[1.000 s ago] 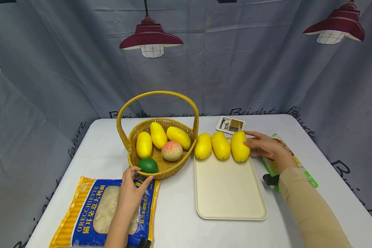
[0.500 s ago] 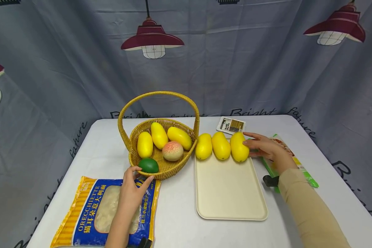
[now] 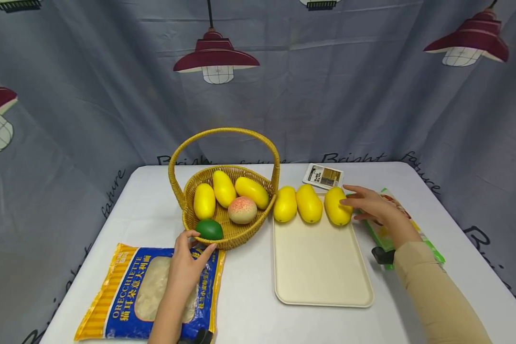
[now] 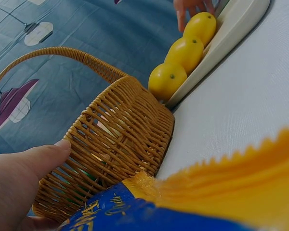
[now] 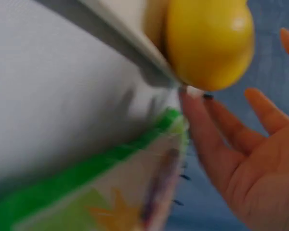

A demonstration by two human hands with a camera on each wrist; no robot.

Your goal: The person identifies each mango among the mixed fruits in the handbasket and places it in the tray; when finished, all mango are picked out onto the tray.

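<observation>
My left hand (image 3: 185,267) holds the rim of the wicker basket (image 3: 250,234) at its near left corner, index finger over the edge and thumb on the near side. Inside lie three yellow mangoes (image 3: 204,201), a peach (image 3: 242,210) and a green fruit (image 3: 209,230). Three more mangoes stand in a row along the far end of the beige tray (image 3: 322,267). My right hand (image 3: 371,205) is beside the rightmost mango (image 3: 338,206), fingers spread and fairly straight. In the right wrist view that mango (image 5: 209,43) is outside any grip; contact is unclear.
A blue and yellow orecchiette bag (image 3: 155,294) lies under my left forearm. Beneath my right wrist is a green packet (image 3: 427,239). A small white labelled pack (image 3: 322,176) lies behind the tray. A grey curtain (image 3: 284,110) stands behind the white table.
My right fingers have loosened from the rightmost mango, which now leans slightly with a wider gap to its neighbour. The left hand keeps its place on the basket; the head view has shifted slightly.
</observation>
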